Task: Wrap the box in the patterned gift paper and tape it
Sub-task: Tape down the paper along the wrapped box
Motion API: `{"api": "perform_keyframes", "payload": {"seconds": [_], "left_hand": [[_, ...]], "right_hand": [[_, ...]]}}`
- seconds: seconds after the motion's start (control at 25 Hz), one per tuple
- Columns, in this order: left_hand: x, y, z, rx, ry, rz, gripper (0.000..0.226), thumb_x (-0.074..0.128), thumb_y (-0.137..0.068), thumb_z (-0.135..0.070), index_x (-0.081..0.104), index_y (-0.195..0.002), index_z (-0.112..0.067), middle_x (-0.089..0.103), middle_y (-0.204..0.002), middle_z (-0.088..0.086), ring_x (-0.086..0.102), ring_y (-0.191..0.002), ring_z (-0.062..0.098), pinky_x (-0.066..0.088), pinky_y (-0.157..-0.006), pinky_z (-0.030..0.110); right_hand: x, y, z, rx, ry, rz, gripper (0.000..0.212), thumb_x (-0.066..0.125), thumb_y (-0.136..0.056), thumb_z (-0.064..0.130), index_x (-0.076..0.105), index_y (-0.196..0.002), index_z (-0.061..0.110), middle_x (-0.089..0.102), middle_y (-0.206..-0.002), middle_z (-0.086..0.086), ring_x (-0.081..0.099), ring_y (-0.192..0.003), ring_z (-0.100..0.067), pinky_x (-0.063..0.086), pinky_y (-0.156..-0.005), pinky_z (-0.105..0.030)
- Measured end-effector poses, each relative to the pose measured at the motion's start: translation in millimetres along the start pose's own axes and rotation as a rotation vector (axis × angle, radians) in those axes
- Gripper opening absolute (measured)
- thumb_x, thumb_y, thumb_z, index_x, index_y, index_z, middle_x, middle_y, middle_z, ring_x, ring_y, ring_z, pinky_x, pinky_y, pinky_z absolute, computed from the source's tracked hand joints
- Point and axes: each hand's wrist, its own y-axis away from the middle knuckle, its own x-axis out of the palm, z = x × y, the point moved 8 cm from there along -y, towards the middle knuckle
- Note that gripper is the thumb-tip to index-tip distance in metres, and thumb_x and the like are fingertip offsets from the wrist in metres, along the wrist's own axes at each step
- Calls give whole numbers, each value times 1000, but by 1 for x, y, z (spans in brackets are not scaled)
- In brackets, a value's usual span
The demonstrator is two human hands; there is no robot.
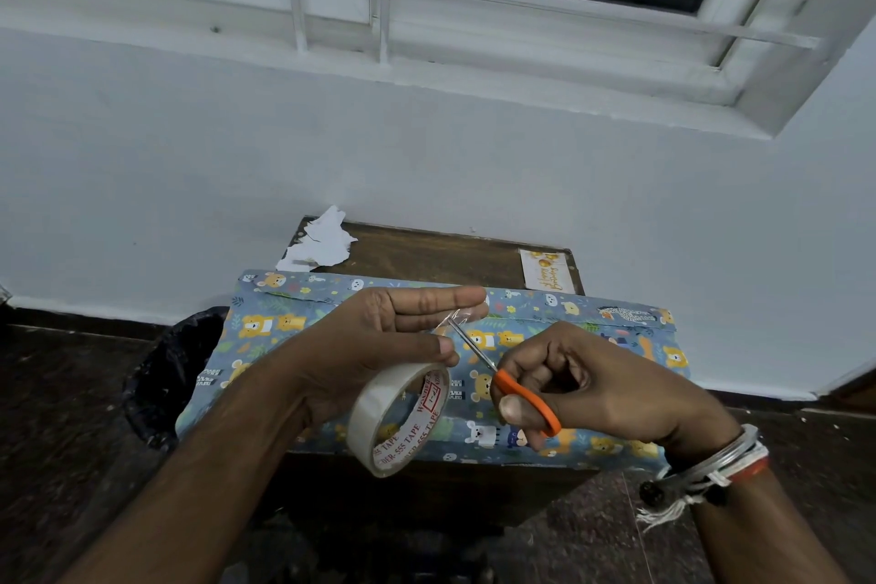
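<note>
Above the box (597, 349), my left hand (379, 337) holds the tape roll (374, 434), a strip (458, 317) stretched to its fingertips (467, 299); my right hand (611, 386) grips the scissors (526, 398), blades pointing leftward across that strip.

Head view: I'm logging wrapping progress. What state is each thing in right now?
Box, covered in patterned paper on top, lying on the table.
Tape roll, held in left hand, a strip pulled out to the fingertips.
Scissors, gripped in right hand, blades at the strip.
Paper scrap, torn, on the table's far corner.
Card, lying flat at the other far corner.
Bin, open, lined in black.
</note>
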Motion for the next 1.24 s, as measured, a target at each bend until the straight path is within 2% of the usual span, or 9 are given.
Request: {"api": "perform_keyframes", "payload": {"seconds": [0.16, 0.32, 0.52, 0.64, 0.84, 0.96, 1.04, 1.16, 1.24], "left_hand": [[0, -1, 1, 4, -14, -1, 51, 57, -93, 12, 66, -131, -21, 71, -129, -6, 65, -102, 24, 58, -77, 22], [1, 0, -1, 6, -26, 5, 54, 57, -92, 14, 65, -132, -21, 71, -130, -7, 70, -85, 10, 57, -71, 21], [-1, 0, -1, 21, -45, -9, 58, 59, -91, 14, 64, -135, -24, 69, -132, -10, 68, -89, 9, 55, -69, 20], [-7, 1, 1, 26, -28, -28, 63, 64, -88, 15, 66, -133, -28, 69, -131, -11, 66, -82, 6, 55, -69, 19], [-18, 1, -2, 93, -2, -45, 73, 68, -84, 15, 60, -140, -31, 63, -140, -14, 54, -125, 5, 54, -88, 28], [-21, 2, -6, 122, 45, -64, 79, 69, -80, 11, 56, -143, -34, 64, -140, -12, 65, -110, 12, 57, -84, 27], [-21, 2, -8, 141, 54, -67, 80, 69, -79, 9, 54, -144, -35, 63, -140, -11, 69, -95, 13, 57, -80, 26], [-22, 4, -7, 154, 59, -77, 81, 65, -85, 14, 51, -145, -38, 64, -139, -12, 67, -110, 20, 57, -81, 27], [-23, 5, -8, 168, 60, -89, 83, 64, -86, 15, 49, -146, -41, 64, -139, -13, 63, -118, 22, 57, -83, 29]], "right_hand": [[-1, 0, -1, 3, 26, -17, 6, 74, -95, 20, 76, -92, 16, 73, -73, -10, 67, -68, -21, 51, -79, -27], [1, 0, 2, 14, 41, -7, 3, 75, -94, 20, 77, -93, 21, 74, -74, -9, 67, -69, -19, 51, -78, -27], [-2, -4, -7, 67, 206, -114, 14, 80, -89, 38, 78, -92, 24, 74, -73, -5, 68, -70, -32, 56, -78, -53], [-9, 0, -9, 109, 308, -173, 22, 83, -84, 43, 74, -100, 31, 73, -70, -1, 67, -64, -23, 56, -68, -42], [-36, 5, -5, 229, 630, -478, 31, 90, -73, 45, 69, -92, 33, 72, -75, 11, 62, -65, -2, 39, -58, -13], [-37, -10, -1, 392, 1043, -435, 28, 76, -87, 49, 75, -106, 29, 74, -99, 5, 63, -91, -12, 45, -71, -20], [-32, -19, 0, 455, 1132, -362, 20, 67, -96, 29, 73, -113, 21, 70, -107, -6, 65, -98, -25, 50, -80, -29], [-21, -26, 3, 444, 1113, -323, 25, 64, -96, 13, 71, -118, 21, 68, -105, -10, 65, -97, -27, 50, -80, -30], [-23, -27, 11, 303, 868, -546, 26, 70, -95, 23, 72, -121, 29, 74, -102, 1, 70, -98, -15, 53, -84, -27]]}}
